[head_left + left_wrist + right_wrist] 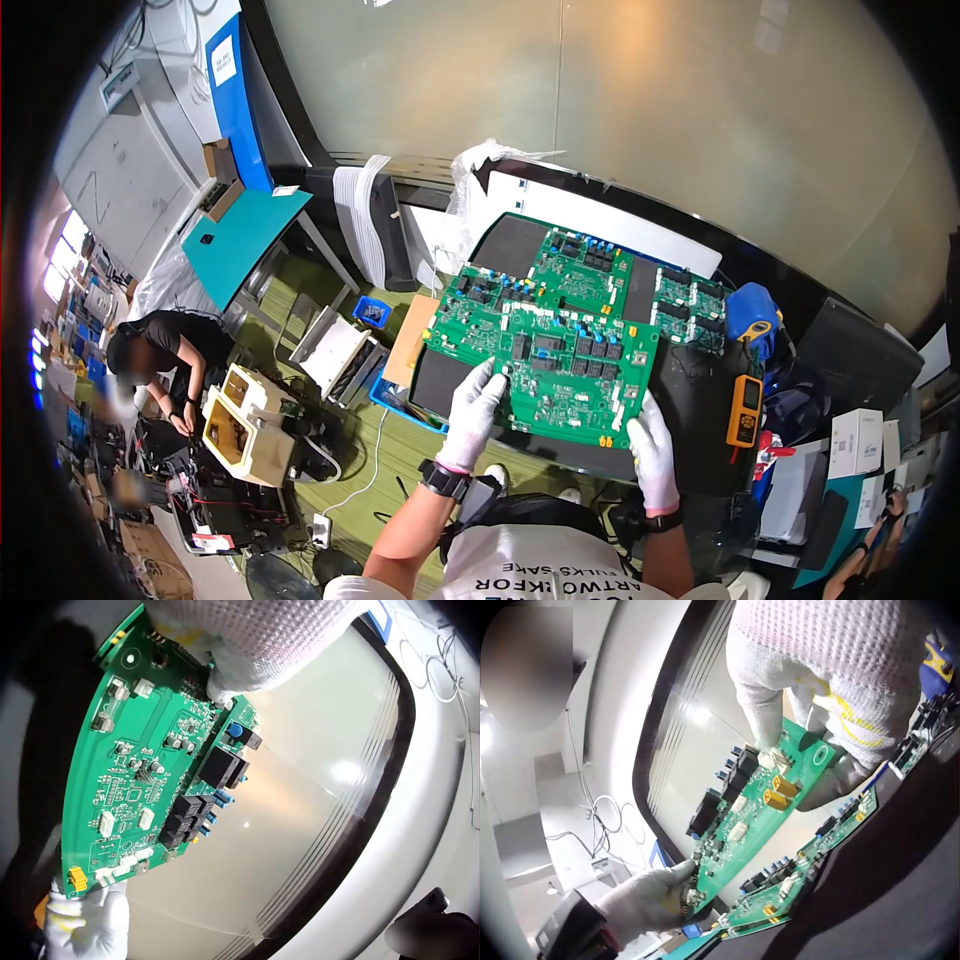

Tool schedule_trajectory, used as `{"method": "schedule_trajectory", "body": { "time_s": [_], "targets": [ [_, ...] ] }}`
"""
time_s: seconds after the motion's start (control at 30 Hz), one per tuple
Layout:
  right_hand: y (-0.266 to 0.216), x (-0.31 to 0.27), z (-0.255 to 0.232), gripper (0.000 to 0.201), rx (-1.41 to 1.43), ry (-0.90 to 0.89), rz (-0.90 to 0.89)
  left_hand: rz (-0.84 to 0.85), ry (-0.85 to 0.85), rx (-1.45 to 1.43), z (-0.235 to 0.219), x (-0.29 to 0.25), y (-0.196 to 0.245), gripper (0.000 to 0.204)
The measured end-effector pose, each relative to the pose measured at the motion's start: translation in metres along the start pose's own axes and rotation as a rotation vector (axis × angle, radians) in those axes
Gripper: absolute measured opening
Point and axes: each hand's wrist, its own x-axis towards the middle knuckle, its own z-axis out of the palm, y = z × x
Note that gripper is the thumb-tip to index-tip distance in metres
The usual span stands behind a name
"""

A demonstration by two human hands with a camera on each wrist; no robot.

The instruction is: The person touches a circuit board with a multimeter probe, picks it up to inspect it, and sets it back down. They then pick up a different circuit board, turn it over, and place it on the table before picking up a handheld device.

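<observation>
Both white-gloved hands hold a large green circuit board [545,360] up off the black work surface [700,400]. My left hand [475,400] grips its near left edge, thumb on top. My right hand [648,440] grips its near right corner. The left wrist view shows the green circuit board [142,772] with black relays and blue parts, the left hand's fingers [225,671] on its edge and the right hand [82,922] at the far corner. In the right wrist view the right hand's fingers [761,712] pinch the green circuit board [742,825] near yellow connectors. A second green board [600,265] lies beneath.
An orange multimeter [745,408] and a blue tool [752,312] lie right of the boards. A blue bin [375,312] and cream machine housings [245,420] sit on the floor at left, where another person [150,350] crouches. White boxes [855,440] are stacked at right.
</observation>
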Motion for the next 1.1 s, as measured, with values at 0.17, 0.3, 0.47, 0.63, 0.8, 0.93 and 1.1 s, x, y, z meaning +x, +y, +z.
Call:
{"method": "schedule_trajectory", "body": {
  "time_s": [0.17, 0.3, 0.47, 0.63, 0.8, 0.93, 1.1],
  "targets": [
    [0.007, 0.061, 0.034, 0.043, -0.159, -0.124, 0.009, 0.107, -0.091, 0.165, -0.048, 0.057, 0.028, 0.047],
    [0.023, 0.112, 0.062, 0.04, -0.205, -0.124, 0.024, 0.227, -0.177, 0.397, -0.079, 0.104, 0.055, 0.052],
    [0.05, 0.156, 0.083, 0.034, -0.255, -0.091, 0.027, 0.309, -0.182, 0.513, -0.105, 0.154, 0.042, 0.047],
    [0.072, 0.163, 0.093, 0.027, -0.376, -0.038, 0.088, 0.211, -0.185, 0.489, -0.11, 0.164, 0.039, 0.046],
    [0.095, 0.163, 0.091, 0.027, -0.535, 0.005, 0.074, 0.239, -0.178, 0.583, -0.119, 0.167, 0.027, 0.044],
    [0.113, 0.165, 0.086, 0.03, -0.516, 0.007, -0.017, 0.175, -0.173, 0.532, -0.113, 0.16, 0.029, 0.044],
    [0.114, 0.164, 0.087, 0.031, -0.548, 0.019, -0.037, 0.2, -0.194, 0.528, -0.119, 0.165, 0.021, 0.046]
  ]
}}
